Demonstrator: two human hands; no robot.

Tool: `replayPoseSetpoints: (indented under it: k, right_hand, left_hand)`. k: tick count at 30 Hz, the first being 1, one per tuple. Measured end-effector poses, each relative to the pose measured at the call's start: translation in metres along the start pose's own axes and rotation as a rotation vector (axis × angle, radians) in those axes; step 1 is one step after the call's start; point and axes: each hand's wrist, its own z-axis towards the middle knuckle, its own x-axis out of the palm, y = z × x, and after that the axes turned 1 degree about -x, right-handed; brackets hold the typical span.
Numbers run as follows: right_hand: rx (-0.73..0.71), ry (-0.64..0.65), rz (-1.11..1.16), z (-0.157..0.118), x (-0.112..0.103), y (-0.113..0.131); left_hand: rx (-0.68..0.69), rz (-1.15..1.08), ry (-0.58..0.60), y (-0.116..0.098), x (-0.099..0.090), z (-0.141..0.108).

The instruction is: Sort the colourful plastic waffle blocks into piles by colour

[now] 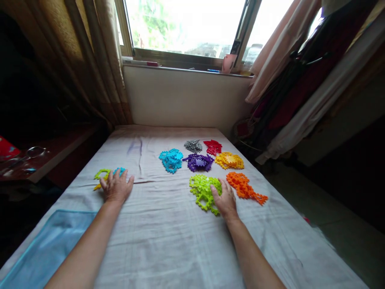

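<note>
My left hand (116, 188) lies palm down with its fingers spread, over a few toothed plastic pieces at the left of the bed. A lime green piece (101, 173), a blue piece (119, 170) and a yellow piece (97, 187) stick out from under or beside it. On the right, my right hand (226, 199) rests at the edge of the lime green pile (202, 184), fingers apart and touching it. Just beyond this hand sits the orange pile (242, 185). What lies beneath either palm is hidden.
Farther back are light blue (171, 159), purple (199, 162), yellow (230, 160), grey (193, 146) and red (213, 147) piles. A blue cloth (57, 237) lies at the near left of the white-sheeted bed (165, 241). Hanging clothes (288, 88) flank the right side.
</note>
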Motion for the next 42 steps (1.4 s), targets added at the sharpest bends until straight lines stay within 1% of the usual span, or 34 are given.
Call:
replayPoseSetpoints:
  k: [2, 3, 5, 8, 11, 13, 15, 17, 19, 20, 21, 23, 25, 27, 28, 29, 30, 31, 32, 33, 34, 36, 40, 42]
  right_hand:
    - [0.01, 0.012, -0.051, -0.004, 0.01, 0.009]
    - [0.005, -0.003, -0.063, -0.005, 0.016, 0.014]
    - [-0.036, -0.041, -0.058, -0.005, 0.027, 0.025]
    - [-0.117, -0.065, -0.014, -0.003, 0.044, 0.041]
    - [-0.164, -0.053, 0.054, 0.001, 0.063, 0.062]
    - [-0.211, -0.025, 0.115, 0.003, 0.075, 0.081]
    - [-0.303, 0.011, 0.189, 0.006, 0.085, 0.101]
    - [-0.429, 0.033, 0.262, 0.011, 0.089, 0.114]
    - [-0.53, 0.02, 0.304, 0.02, 0.083, 0.114]
    - [-0.553, -0.001, 0.307, 0.027, 0.075, 0.107]
    - [-0.554, -0.03, 0.295, 0.034, 0.063, 0.095]
    - [-0.504, -0.1, 0.233, 0.052, 0.033, 0.056]
    - [-0.367, -0.17, 0.116, 0.069, -0.001, 0.003]
    - [-0.137, -0.203, -0.043, 0.083, -0.03, -0.05]
    - [-0.017, -0.182, -0.117, 0.087, -0.04, -0.072]
    - [0.089, -0.137, -0.165, 0.091, -0.046, -0.089]
    - [0.148, -0.08, -0.184, 0.092, -0.048, -0.101]
    - [0.149, -0.043, -0.181, 0.093, -0.047, -0.105]
    - [0.13, -0.018, -0.168, 0.093, -0.043, -0.104]
    - [0.086, -0.005, -0.151, 0.091, -0.036, -0.097]
    - [0.026, -0.002, -0.132, 0.089, -0.028, -0.086]
    - [-0.08, 0.014, -0.108, 0.082, -0.01, -0.055]
    - [-0.307, 0.104, 0.018, 0.06, 0.023, 0.013]
    - [-0.457, 0.143, 0.109, 0.057, 0.032, 0.037]
  left_hand:
    - [-0.043, -0.006, 0.04, 0.002, 0.001, 0.001]
    - [-0.056, -0.013, 0.039, 0.003, 0.002, 0.002]
    - [-0.068, -0.038, 0.003, 0.006, 0.004, 0.003]
    - [-0.035, -0.103, -0.082, 0.01, 0.007, 0.003]
    - [0.013, -0.146, -0.145, 0.01, 0.006, 0.0]
    - [0.038, -0.145, -0.16, 0.008, 0.004, -0.002]
    - [0.078, -0.133, -0.161, 0.005, 0.002, -0.003]
    - [0.129, -0.122, -0.164, 0.004, 0.0, -0.004]
    - [0.168, -0.117, -0.174, 0.005, 0.0, -0.003]
    - [0.179, -0.119, -0.179, 0.006, 0.0, -0.003]
    - [0.189, -0.123, -0.181, 0.007, 0.001, -0.002]
    - [0.217, -0.143, -0.169, 0.008, 0.003, -0.002]
    - [0.271, -0.185, -0.124, 0.003, 0.006, -0.006]
    - [0.368, -0.236, -0.04, -0.01, 0.009, -0.014]
    - [0.435, -0.257, 0.015, -0.018, 0.011, -0.019]
    - [0.507, -0.273, 0.07, -0.028, 0.012, -0.025]
    - [0.578, -0.285, 0.118, -0.039, 0.013, -0.031]
    - [0.634, -0.293, 0.15, -0.049, 0.014, -0.037]
    - [0.675, -0.296, 0.173, -0.058, 0.014, -0.041]
    - [0.694, -0.297, 0.185, -0.065, 0.014, -0.045]
    - [0.692, -0.299, 0.188, -0.071, 0.014, -0.047]
    - [0.645, -0.307, 0.171, -0.077, 0.014, -0.048]
    - [0.564, -0.35, 0.113, -0.074, 0.017, -0.045]
    - [0.538, -0.38, 0.085, -0.07, 0.02, -0.041]
